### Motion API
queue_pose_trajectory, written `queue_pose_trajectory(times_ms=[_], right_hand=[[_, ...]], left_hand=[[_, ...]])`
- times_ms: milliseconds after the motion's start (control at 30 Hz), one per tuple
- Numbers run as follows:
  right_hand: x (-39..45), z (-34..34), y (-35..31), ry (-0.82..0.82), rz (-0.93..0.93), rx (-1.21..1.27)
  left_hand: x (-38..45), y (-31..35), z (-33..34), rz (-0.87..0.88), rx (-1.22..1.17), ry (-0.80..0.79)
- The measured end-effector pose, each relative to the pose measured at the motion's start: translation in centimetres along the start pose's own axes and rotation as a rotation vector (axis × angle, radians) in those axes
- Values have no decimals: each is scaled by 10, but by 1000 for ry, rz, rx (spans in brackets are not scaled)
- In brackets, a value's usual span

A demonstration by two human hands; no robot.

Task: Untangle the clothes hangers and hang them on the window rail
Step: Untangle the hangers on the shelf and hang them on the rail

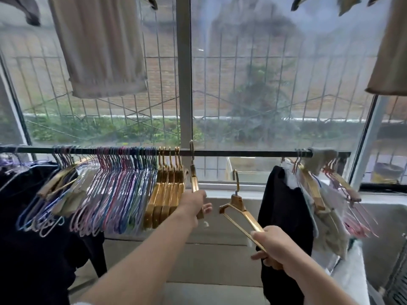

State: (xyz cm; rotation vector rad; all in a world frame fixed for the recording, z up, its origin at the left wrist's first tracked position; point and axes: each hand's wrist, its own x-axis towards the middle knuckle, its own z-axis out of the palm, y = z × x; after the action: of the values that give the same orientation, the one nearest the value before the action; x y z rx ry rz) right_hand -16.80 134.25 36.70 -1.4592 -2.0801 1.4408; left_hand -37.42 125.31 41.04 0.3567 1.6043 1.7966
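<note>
At the far left, dark garments (33, 216) hang from the black window rail (242, 153) that runs across in front of you. Next along it comes a dense row of thin wire hangers in pink, blue and purple (105, 190), then a tight group of gold metal hangers (165, 201) hooked side by side. Just right of that group, your left hand (193, 205) has its grip curled round the lower part of one gold hanger held edge-on (193, 181), its hook (191, 148) up at the rail. Further right, your right hand (272, 245) grasps a second gold hanger (237, 205) by one arm, tilted, with its hook pointing up below the rail and clear of it. Beyond that hand a black garment (284, 216) hangs from the rail, followed by pale clothes on gold and pink hangers (330, 205) at the rail's right end.
</note>
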Motion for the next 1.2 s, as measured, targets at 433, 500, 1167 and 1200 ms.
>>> queue_pose_trajectory(times_ms=[433, 500, 1167, 1200], right_hand=[[19, 1, -14, -52, -6, -4], [20, 2, -17, -52, -24, -5], [-2, 32, -19, -54, -117, -22], [-7, 33, -21, -53, -139, -34]], left_hand=[[33, 7, -17, -125, 158, 93], [34, 5, -18, -126, 205, 99], [-6, 27, -21, 396, 951, -31], [-3, 31, -16, 388, 843, -79]])
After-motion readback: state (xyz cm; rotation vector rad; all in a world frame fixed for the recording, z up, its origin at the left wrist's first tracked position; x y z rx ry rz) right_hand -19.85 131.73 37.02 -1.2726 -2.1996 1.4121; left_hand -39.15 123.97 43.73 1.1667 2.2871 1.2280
